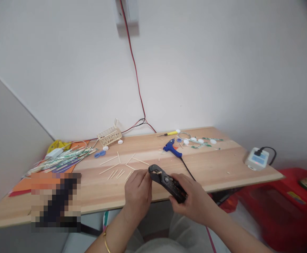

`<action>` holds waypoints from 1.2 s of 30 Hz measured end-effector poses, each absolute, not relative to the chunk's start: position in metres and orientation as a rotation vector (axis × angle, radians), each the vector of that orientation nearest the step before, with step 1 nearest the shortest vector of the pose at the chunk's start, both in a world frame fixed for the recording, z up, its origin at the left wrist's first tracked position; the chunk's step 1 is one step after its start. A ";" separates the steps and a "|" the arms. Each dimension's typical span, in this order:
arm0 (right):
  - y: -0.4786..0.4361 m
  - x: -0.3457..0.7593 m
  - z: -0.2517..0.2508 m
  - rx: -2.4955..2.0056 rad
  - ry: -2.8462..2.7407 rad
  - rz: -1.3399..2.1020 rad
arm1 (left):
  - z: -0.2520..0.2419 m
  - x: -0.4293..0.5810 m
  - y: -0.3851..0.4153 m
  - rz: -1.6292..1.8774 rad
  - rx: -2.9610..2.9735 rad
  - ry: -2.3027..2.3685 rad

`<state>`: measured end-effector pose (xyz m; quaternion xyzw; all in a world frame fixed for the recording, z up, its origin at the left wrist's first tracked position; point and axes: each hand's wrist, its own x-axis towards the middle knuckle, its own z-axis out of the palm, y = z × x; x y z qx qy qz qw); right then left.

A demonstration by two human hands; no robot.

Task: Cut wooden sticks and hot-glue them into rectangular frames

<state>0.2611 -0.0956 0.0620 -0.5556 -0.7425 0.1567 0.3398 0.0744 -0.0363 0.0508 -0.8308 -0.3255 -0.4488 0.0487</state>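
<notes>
My right hand (pixel 189 198) is wrapped round the handles of black wire-stripper-like pliers (pixel 166 181), held above the table's front edge. A short piece of thin wooden stick (pixel 157 172) shows at the jaws. My left hand (pixel 139 189) is closed right beside the head of the pliers, its fingertips pinching the stick, most of which they hide. Beyond my hands, several cut wooden sticks (pixel 120 174) lie on the tabletop, some set out in angled shapes. A blue glue gun (pixel 173 148) lies further back, its black cord running toward me.
A small slatted wooden cart-like frame (pixel 109 137) stands near the wall by white and blue discs (pixel 100 154). Packaged sticks (pixel 66 158) lie on orange paper (pixel 37 181) at left. A yellow-handled knife-like tool (pixel 171 133) lies at the back; a white power box (pixel 257 159) sits at right.
</notes>
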 end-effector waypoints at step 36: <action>-0.104 0.259 0.030 -1.811 -1.976 0.597 | 0.028 0.087 -0.032 -0.659 -2.661 -1.101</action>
